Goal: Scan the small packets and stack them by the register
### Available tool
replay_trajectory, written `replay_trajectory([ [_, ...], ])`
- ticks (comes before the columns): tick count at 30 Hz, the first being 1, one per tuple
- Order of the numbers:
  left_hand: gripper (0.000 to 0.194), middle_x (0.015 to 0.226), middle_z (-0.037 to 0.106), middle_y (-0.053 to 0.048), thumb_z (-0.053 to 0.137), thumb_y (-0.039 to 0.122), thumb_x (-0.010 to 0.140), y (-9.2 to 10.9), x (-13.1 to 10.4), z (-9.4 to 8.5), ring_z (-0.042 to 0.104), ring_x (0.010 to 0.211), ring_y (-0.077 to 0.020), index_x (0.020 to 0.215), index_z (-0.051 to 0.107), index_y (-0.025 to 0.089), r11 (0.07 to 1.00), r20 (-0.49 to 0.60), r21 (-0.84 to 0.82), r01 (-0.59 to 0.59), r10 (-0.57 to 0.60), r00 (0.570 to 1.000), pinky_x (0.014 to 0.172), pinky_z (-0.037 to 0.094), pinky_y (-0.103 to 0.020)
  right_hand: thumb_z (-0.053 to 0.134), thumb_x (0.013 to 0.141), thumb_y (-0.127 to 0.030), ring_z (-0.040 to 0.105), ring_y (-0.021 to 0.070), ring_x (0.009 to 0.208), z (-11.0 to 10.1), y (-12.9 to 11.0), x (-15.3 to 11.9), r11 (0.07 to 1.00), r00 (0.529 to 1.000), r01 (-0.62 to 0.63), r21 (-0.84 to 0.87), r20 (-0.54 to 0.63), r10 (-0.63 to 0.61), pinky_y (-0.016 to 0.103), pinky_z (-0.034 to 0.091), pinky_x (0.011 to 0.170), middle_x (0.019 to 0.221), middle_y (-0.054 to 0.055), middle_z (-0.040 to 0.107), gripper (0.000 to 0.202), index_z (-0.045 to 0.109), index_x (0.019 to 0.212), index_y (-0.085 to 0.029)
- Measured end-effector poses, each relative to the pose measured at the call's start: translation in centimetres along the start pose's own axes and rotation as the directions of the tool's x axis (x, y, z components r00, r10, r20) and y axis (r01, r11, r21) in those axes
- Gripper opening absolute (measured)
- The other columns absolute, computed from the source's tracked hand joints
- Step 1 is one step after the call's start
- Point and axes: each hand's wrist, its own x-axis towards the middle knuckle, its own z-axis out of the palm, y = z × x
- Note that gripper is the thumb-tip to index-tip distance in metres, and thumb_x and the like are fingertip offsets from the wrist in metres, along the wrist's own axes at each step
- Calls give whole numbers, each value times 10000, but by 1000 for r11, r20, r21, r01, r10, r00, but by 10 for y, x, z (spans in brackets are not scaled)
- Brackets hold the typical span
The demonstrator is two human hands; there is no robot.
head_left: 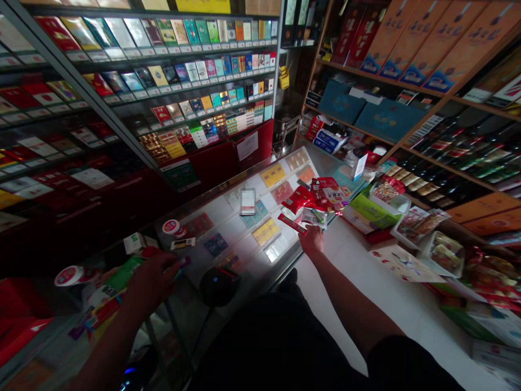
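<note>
My left hand (152, 279) is over the left part of the glass counter, dark and blurred. Its fingers are closed on a small purple-wrapped snack (184, 264). Below it lie a green packet (124, 273) and several colourful stick-shaped wrappers (103, 312). My right hand (312, 241) is at the counter's front edge, fingers curled round the end of a slim red stick packet (291, 223). A grey-white packet (314, 218) touches its fingertips. Just beyond lie red snack bags (300, 200) in a pile. The fingertips of both hands are partly hidden.
The glass counter (240, 239) shows flat packs beneath. On it stand red-and-white tubs (174, 228), a small box (138, 243) and a black round device (220, 285). Cigarette shelves (179, 87) rise behind. Snack boxes (374, 209) and bottle shelves (448, 144) line the right.
</note>
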Motion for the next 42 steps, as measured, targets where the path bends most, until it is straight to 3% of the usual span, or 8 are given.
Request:
replay_trajectory([
  [5, 433, 1184, 784, -123, 518, 526, 901, 81, 28, -19, 708, 1123, -334, 1082, 755, 213, 982, -92, -135, -136, 124, 988, 1044, 513, -444, 669, 860, -274, 586, 351, 1258, -4, 0, -1, 999, 1000, -7, 48, -2, 7, 411, 439, 1100, 1280, 216, 665, 464, 725, 1293, -119],
  [10, 403, 1156, 794, -113, 561, 488, 913, 164, 71, -15, 722, 1103, -299, 1110, 760, 198, 921, 7, -202, -332, 340, 940, 1034, 516, -385, 648, 907, -343, 607, 355, 1231, -9, 0, -6, 986, 996, -80, 145, -36, 86, 420, 469, 1068, 1294, 247, 662, 483, 714, 1303, -75],
  [13, 415, 1274, 769, -124, 551, 419, 940, 208, 104, 8, 702, 1197, -290, 1227, 737, 186, 900, 126, -177, -399, 423, 898, 1062, 500, -360, 621, 938, -370, 634, 337, 1191, -12, 1, -10, 971, 986, -164, 173, -1, 166, 406, 492, 1028, 1297, 239, 663, 477, 710, 1312, -88],
  [19, 389, 1311, 743, -170, 550, 259, 947, 273, 166, 81, 685, 1232, -287, 1290, 700, 152, 830, 284, 62, -555, 518, 807, 1062, 492, -364, 634, 945, -337, 651, 288, 1181, -19, 5, -10, 961, 972, -229, 153, 95, 216, 350, 498, 1009, 1308, 185, 667, 465, 701, 1360, -140],
  [26, 433, 1302, 718, -180, 567, 227, 942, 300, 217, 139, 670, 1208, -312, 1353, 686, 167, 802, 285, 190, -567, 508, 813, 1033, 493, -399, 618, 971, -295, 653, 263, 1169, -21, 12, 5, 979, 987, -133, 153, 110, 117, 342, 501, 1005, 1305, 144, 661, 385, 742, 1325, -206],
  [30, 476, 1323, 692, -168, 613, 212, 905, 307, 232, 156, 645, 1215, -317, 1374, 694, 197, 743, 323, 177, -645, 575, 752, 1035, 487, -409, 639, 962, -260, 653, 252, 1134, -23, 12, 12, 985, 989, -87, 148, 130, 68, 327, 495, 980, 1254, 135, 666, 290, 777, 1212, -208],
  [35, 268, 1185, 697, -148, 608, 159, 882, 312, 240, 171, 641, 1158, -294, 1083, 783, 190, 672, 309, 116, -731, 675, 670, 1042, 474, -406, 703, 916, -233, 633, 235, 1074, -29, 12, 15, 980, 990, -77, 183, 128, 54, 313, 473, 912, 1193, 123, 680, 174, 741, 1080, -189],
  [42, 154, 1047, 751, -119, 677, 155, 802, 310, 243, 169, 687, 1051, -292, 917, 768, 205, 763, 324, -29, -646, 619, 716, 939, 504, -370, 687, 850, -148, 649, 186, 844, -26, 17, 20, 920, 981, -155, 360, 162, 102, 275, 432, 748, 905, 24, 754, 95, 719, 899, -222],
])
